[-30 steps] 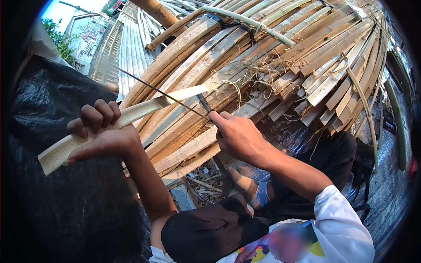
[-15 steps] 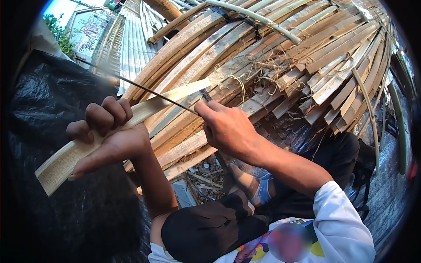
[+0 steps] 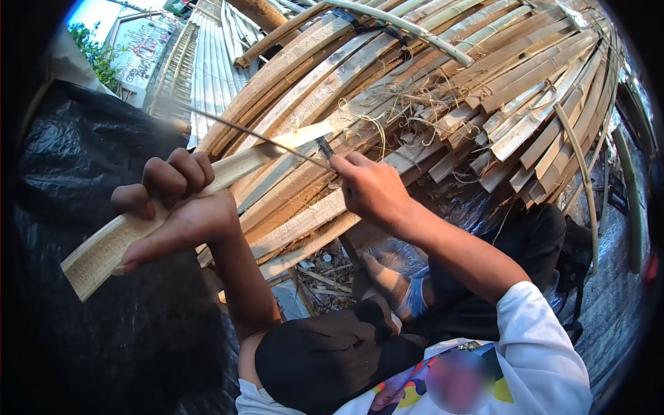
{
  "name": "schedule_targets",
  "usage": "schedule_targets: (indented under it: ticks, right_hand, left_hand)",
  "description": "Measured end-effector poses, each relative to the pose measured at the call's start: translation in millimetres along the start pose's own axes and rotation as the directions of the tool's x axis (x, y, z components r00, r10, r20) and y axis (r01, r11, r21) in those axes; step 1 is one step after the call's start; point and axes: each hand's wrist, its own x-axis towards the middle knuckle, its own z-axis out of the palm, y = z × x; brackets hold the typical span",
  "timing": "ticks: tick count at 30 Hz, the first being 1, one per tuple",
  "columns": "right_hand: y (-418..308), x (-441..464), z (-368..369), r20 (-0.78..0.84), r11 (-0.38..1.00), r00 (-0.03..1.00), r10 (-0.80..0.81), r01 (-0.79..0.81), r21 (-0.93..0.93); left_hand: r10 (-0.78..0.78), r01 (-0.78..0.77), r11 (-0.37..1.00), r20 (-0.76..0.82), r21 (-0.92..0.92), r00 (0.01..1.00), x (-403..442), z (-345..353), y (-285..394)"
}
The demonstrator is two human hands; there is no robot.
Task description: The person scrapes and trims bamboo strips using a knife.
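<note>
A pale split bamboo strip (image 3: 238, 164) slants from the lower left up to the edge of the bamboo pile, its inner face turned up. My left hand (image 3: 173, 200) is wrapped round its lower part, thumb along the near edge. My right hand (image 3: 370, 187) is closed on a dark tool with a short dark end (image 3: 324, 146) beside the strip's upper tip. From the same fist a long thin dark rod (image 3: 235, 126) runs up and left across the strip; its far end is blurred.
A large pile of split bamboo (image 3: 415, 104) with loose fibres fills the upper middle and right. Black plastic sheeting (image 3: 90, 159) hangs at the left. My legs and a foot (image 3: 384, 277) are below, near scraps (image 3: 332, 283) on the ground.
Since half a second ago my right hand has moved slightly right with the tool, after an earlier shift left. The strip and my left hand have moved slightly lower and right over the last second.
</note>
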Motion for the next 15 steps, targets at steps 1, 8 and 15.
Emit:
schedule_targets:
  ticks: [1, 8, 15]
  right_hand:
    - [30, 1, 16, 0.001, 0.998, 0.998, 0.058, -0.058, -0.031]
    - [-7, 9, -16, 0.058, 0.999, 0.998, -0.008, 0.010, -0.037]
    - [69, 14, 32, 0.090, 0.990, 0.990, 0.111, -0.103, -0.094]
  left_hand:
    - [0.011, -0.011, 1.000, -0.007, 0.019, 1.000, 0, 0, 1]
    - [0.030, -0.029, 0.999, -0.037, 0.014, 0.999, 5, -2, -1]
    - [0.039, -0.030, 0.996, -0.101, 0.087, 0.994, 10, -14, 0]
